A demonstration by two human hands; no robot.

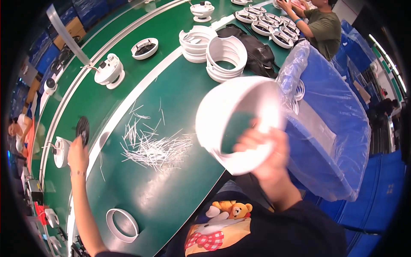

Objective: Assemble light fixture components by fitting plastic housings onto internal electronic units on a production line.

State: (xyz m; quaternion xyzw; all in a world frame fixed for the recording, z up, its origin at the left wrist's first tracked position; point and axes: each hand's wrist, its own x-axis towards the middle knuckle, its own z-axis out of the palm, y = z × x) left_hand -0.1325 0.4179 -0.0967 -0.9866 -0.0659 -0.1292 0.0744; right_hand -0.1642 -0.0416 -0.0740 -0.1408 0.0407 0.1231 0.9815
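Observation:
My right hand [267,147] is closed on the wall of a large white plastic ring [214,113], raised above the table's near right edge. Motion blurs both the hand and the ring. At far left, my left hand [78,156] reaches over the belt, its fingers closed at the lower edge of a tilted black disc [82,128]. Beside that hand sits a white device [61,150], partly covered by it. A heap of thin white strips [156,150] lies on the green table [158,201] between my hands. Nearer me rests a slim white ring [110,222].
Stacked white rings [224,53] stand at the back beside a black bag [257,49]. A blue bin lined with clear plastic [332,107] is on my right. Another white device [109,73] and a white bowl [144,48] sit on the belt. A co-worker [323,28] works at far right.

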